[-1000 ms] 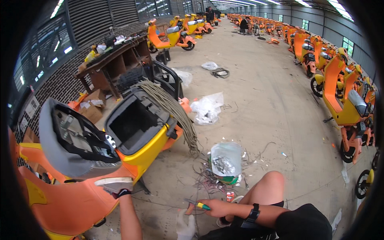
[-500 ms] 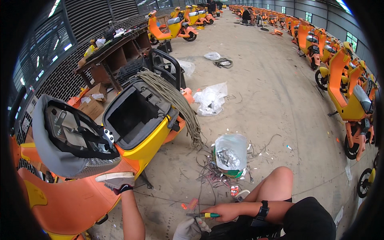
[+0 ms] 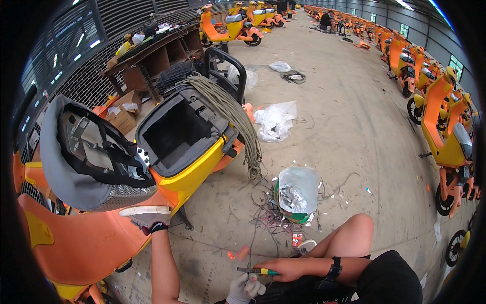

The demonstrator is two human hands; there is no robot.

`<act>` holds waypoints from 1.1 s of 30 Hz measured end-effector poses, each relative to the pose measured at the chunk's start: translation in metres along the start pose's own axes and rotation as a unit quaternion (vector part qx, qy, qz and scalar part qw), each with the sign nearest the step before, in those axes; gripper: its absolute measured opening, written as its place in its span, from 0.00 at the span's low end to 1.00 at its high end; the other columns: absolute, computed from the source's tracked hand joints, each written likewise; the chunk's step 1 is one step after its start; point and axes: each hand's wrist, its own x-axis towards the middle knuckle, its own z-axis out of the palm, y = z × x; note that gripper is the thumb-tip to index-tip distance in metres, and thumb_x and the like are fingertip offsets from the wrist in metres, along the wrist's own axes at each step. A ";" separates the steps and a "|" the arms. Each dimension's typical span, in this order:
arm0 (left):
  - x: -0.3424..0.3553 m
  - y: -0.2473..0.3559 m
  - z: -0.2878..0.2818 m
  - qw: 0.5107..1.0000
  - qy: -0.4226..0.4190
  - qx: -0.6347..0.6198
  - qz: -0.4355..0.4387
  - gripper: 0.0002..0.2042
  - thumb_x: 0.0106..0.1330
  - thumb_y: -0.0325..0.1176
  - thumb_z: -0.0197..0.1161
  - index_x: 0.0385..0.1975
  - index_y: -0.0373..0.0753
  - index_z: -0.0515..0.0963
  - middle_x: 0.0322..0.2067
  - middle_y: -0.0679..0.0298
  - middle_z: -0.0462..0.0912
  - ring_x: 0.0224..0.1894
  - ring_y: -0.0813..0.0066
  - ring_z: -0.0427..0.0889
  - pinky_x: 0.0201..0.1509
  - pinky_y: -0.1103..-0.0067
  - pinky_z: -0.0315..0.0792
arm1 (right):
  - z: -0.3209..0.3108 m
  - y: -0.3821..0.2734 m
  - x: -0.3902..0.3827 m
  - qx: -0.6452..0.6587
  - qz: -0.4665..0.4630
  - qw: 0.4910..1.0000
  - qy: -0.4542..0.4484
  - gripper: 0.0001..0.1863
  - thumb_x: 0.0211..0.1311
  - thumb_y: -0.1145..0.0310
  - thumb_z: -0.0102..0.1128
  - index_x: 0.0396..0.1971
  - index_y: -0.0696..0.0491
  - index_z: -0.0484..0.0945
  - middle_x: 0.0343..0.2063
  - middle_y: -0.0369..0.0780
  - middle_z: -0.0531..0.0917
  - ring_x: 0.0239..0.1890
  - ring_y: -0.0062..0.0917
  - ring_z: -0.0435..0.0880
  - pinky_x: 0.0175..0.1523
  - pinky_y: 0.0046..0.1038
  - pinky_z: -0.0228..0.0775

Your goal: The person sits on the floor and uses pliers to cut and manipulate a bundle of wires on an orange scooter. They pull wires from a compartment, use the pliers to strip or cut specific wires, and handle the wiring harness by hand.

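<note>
My right hand [image 3: 279, 269] grips a tool with green-and-yellow handles [image 3: 265, 271], its metal end pointing left. Just below that end, my left hand [image 3: 244, 289], in a pale glove, has curled fingers around what looks like a thin dark strand [image 3: 248, 277]. My left shoe [image 3: 146, 215] rests on the orange footboard of the scooter [image 3: 76, 243]. Its grey seat [image 3: 81, 187] is flipped up beside an open dark compartment [image 3: 177, 129], with a coil of olive cord [image 3: 228, 109] draped over the rear.
A plastic-lined bin [image 3: 298, 190] among scraps, plastic bags [image 3: 276, 121] and dark loops [image 3: 293, 76] lie on the concrete floor. A cluttered wooden bench [image 3: 157, 55] and cartons [image 3: 121, 114] stand left; rows of scooters [image 3: 445, 137] line the right. A person [image 3: 326, 23] is farther back.
The camera's view has shifted, moving the scene slightly up and right. My gloved left hand has come further into view under the tool's tip, its fingers now curled; my right hand still holds the tool.
</note>
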 end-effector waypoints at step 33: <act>0.037 0.017 0.009 0.647 0.174 0.742 -0.021 0.14 0.69 0.36 0.54 0.40 0.29 0.77 0.20 0.60 0.79 0.25 0.61 0.80 0.32 0.70 0.76 | 0.032 0.025 0.009 -0.082 0.294 0.950 -0.059 0.26 0.54 0.69 0.55 0.53 0.60 0.66 0.37 0.57 0.81 0.43 0.52 0.80 0.47 0.45 0.71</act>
